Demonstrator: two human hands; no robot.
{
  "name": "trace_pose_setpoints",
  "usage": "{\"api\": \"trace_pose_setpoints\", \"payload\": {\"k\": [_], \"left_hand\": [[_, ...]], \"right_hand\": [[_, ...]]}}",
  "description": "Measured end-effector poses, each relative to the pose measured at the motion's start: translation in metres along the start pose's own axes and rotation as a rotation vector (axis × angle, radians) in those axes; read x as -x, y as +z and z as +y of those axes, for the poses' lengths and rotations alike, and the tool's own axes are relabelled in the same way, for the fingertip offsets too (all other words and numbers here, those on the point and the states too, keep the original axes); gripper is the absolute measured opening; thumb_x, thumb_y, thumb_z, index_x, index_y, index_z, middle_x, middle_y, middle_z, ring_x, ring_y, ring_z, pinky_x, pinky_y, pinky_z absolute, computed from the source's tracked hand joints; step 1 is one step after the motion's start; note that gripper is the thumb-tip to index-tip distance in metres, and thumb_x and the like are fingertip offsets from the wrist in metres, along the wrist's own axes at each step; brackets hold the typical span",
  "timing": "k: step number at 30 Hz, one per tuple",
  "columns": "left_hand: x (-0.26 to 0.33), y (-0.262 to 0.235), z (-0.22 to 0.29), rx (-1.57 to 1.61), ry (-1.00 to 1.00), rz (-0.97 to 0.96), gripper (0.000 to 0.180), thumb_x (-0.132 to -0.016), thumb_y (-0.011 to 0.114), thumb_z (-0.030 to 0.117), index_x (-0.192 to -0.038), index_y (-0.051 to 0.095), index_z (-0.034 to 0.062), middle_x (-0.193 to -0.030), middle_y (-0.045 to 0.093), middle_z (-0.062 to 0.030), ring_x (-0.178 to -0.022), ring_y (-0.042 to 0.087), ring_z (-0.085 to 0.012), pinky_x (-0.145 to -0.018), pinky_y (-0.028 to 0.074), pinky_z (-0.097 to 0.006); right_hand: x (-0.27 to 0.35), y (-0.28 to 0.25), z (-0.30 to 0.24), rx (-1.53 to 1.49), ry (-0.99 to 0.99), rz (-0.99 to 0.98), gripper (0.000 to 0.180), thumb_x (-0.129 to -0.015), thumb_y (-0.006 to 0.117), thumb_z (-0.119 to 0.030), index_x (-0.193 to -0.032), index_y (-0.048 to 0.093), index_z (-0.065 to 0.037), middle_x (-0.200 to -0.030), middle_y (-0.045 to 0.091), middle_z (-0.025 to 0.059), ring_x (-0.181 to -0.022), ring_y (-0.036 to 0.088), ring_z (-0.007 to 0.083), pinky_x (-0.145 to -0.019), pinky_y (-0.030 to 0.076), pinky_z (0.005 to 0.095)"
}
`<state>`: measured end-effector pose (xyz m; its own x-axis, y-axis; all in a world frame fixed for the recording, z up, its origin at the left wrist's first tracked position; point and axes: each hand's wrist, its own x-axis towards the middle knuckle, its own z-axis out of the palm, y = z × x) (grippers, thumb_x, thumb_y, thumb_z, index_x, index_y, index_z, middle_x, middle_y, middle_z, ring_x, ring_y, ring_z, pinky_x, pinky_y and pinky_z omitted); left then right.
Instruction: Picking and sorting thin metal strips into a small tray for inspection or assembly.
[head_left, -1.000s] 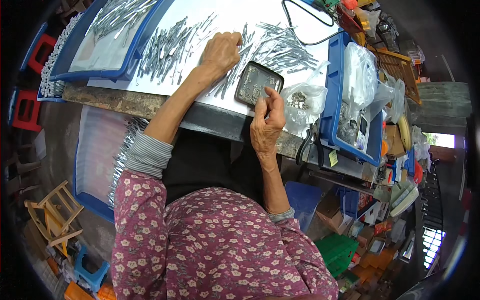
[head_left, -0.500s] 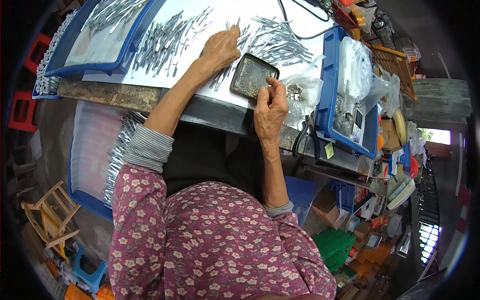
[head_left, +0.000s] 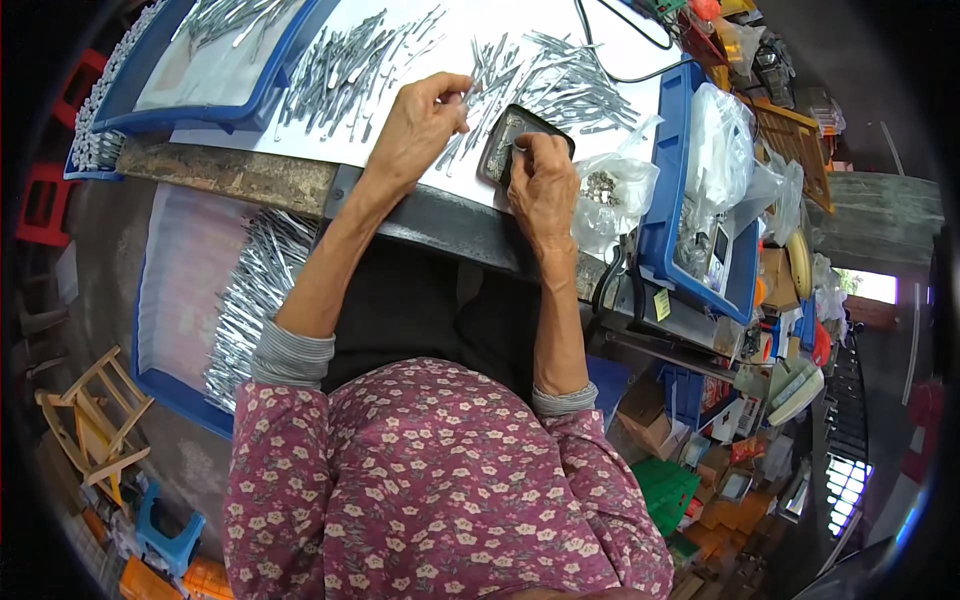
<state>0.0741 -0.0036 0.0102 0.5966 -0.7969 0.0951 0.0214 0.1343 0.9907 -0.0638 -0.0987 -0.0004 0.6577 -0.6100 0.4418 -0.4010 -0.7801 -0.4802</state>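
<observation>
My left hand (head_left: 415, 132) is curled above the near edge of the white work surface, thumb and fingers drawn together. Whatever lies between its fingertips is too small to make out. Just beyond it spreads a pile of thin silver metal strips (head_left: 575, 85). My right hand (head_left: 545, 185) reaches over a small dark tray (head_left: 497, 150) of tiny metal parts, its fingertips bent down inside the rim and pinched. The back of that hand hides part of the tray and anything it grips. Another heap of metal strips (head_left: 345, 75) lies to the left.
A blue bin (head_left: 215, 120) with more strips stands at the left. On the right are an open plastic bag of small parts (head_left: 603, 190), black-handled pliers (head_left: 612, 275) and a blue crate (head_left: 672, 150) with plastic bags. Below left, another blue bin (head_left: 185, 390) holds silver strips.
My left hand has drawn back from the strips toward the table's near edge. My right hand's fingers have moved down into the dark tray. The view has shifted slightly.
</observation>
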Motion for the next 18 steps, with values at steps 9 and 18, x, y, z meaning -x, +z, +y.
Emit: {"api": "trace_pose_setpoints", "payload": {"k": [9,18], "left_hand": [[0.027,-0.001,-0.005,0.222,-0.042,-0.012,0.029,-0.081,0.05,0.005,-0.107,0.054,-0.0067,-0.08,0.056,-0.0038,-0.067,0.05,-0.0072,-0.064,0.041,-0.02],[0.032,0.005,0.001,0.289,-0.106,-0.001,0.023,-0.078,0.05,0.004,-0.098,0.057,-0.0037,-0.07,0.047,0.0003,-0.059,0.052,-0.0067,-0.052,0.041,-0.019]], "right_hand": [[-0.011,0.006,0.002,0.096,-0.114,-0.058,0.005,-0.073,0.054,-0.002,-0.078,0.052,-0.001,-0.076,0.053,0.0159,-0.069,0.053,0.034,-0.061,0.042,0.0417],[-0.012,0.004,0.01,0.158,-0.212,-0.141,0.006,-0.073,0.051,-0.002,-0.077,0.048,0.002,-0.075,0.052,0.0201,-0.069,0.053,0.0379,-0.061,0.041,0.0449]]}}
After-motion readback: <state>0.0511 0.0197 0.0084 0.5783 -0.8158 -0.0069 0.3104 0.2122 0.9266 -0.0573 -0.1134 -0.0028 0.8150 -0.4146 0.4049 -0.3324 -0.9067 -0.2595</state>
